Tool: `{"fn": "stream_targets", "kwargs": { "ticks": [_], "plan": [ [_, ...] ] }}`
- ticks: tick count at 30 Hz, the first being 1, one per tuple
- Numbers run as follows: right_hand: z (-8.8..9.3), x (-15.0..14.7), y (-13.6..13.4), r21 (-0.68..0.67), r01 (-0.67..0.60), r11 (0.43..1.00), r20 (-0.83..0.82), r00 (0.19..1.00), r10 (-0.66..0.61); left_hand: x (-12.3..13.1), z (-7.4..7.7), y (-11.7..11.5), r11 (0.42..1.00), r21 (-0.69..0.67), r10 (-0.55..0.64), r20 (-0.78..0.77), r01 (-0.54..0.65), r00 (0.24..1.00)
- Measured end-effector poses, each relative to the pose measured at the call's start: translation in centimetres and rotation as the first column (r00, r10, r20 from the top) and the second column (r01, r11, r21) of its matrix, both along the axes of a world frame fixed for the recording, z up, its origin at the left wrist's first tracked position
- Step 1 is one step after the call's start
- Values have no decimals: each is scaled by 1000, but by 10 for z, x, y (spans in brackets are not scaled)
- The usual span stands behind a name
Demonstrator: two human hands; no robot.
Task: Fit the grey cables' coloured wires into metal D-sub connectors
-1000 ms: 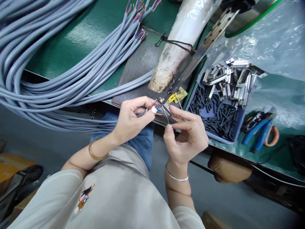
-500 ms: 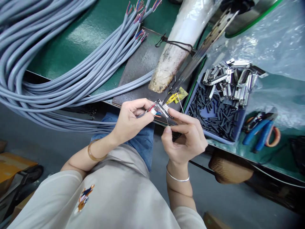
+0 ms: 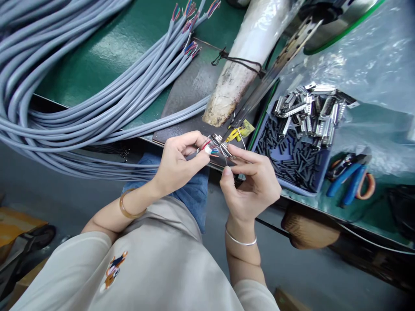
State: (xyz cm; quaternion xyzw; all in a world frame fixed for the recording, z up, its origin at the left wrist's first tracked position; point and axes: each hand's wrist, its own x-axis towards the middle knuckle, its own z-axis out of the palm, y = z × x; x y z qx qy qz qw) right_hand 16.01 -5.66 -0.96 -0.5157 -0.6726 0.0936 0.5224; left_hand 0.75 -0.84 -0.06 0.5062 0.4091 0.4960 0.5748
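My left hand [image 3: 180, 162] is closed on the stripped end of a grey cable, where several coloured wires [image 3: 209, 149] fan out. A small metal connector [image 3: 222, 146] sits against those wires at the bench's front edge. My right hand [image 3: 253, 183] pinches a thin strand of wire [image 3: 226, 160] between thumb and forefinger, with its forefinger lying along the connector. Both hands hover over my lap, just in front of a dark metal plate [image 3: 191, 90].
A thick bundle of grey cables [image 3: 65, 86] loops across the green bench [image 3: 106, 47] at left. A blue tray [image 3: 292, 160] holds black sleeves and metal connector shells [image 3: 308, 110]. Blue and orange pliers [image 3: 352, 181] lie at right. A wrapped cylinder [image 3: 243, 60] stands behind the hands.
The hands have stayed almost in place. My right hand has shifted slightly left and closer to the connector; the view has drifted a little.
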Motion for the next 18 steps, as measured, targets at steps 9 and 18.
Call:
{"fn": "stream_targets", "kwargs": {
  "ticks": [9, 18],
  "plan": [
    [4, -1, 2, 63, 48, 997, 129, 990, -56, 2, 6, -1, 998, 54, 37, -45, -35, 998],
    [-3, 1, -5, 89, 42, 995, 135, 989, -54, -2, 5, -4, 999, -32, -22, -33, 21, 999]
  ]
}}
